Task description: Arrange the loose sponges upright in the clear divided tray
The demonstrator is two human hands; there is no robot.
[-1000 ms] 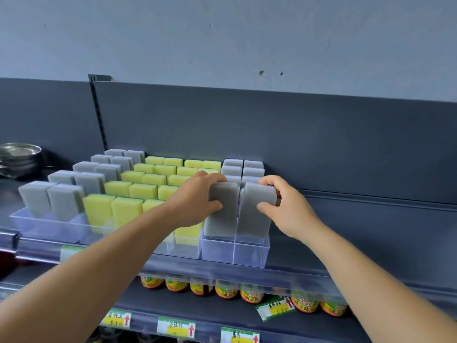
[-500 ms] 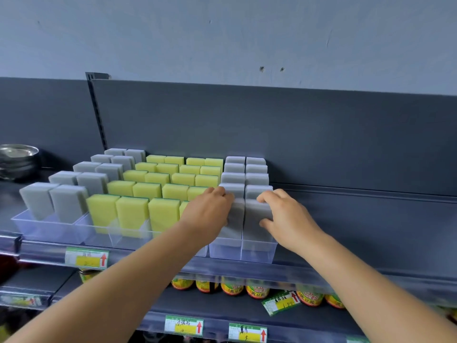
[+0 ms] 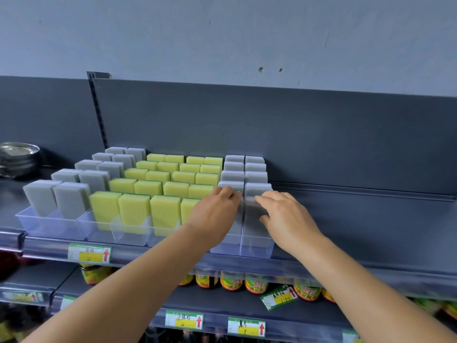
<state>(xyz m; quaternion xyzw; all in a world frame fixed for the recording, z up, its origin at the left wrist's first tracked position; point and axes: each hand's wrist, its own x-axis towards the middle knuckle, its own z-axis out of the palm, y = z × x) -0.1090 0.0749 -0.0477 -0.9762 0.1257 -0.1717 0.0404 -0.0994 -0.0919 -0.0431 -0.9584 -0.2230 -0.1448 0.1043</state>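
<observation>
A clear divided tray stands at the shelf's front edge, with two columns of upright grey sponges running back in it. My left hand rests with its fingers over the top of the front left grey sponge. My right hand presses flat fingers on the top of the front right grey sponge, thumb against its front face. Both front sponges stand upright in their compartments, lower than the row behind them.
Left of it, more clear trays hold upright yellow sponges and grey sponges. A steel bowl sits at far left. Bare shelf lies to the right. Jars and price tags are below.
The two grey sponges, held high in my hands a second ago, have gone down into the tray's front compartments. My fingers have shifted from gripping their sides to lying on their tops.
</observation>
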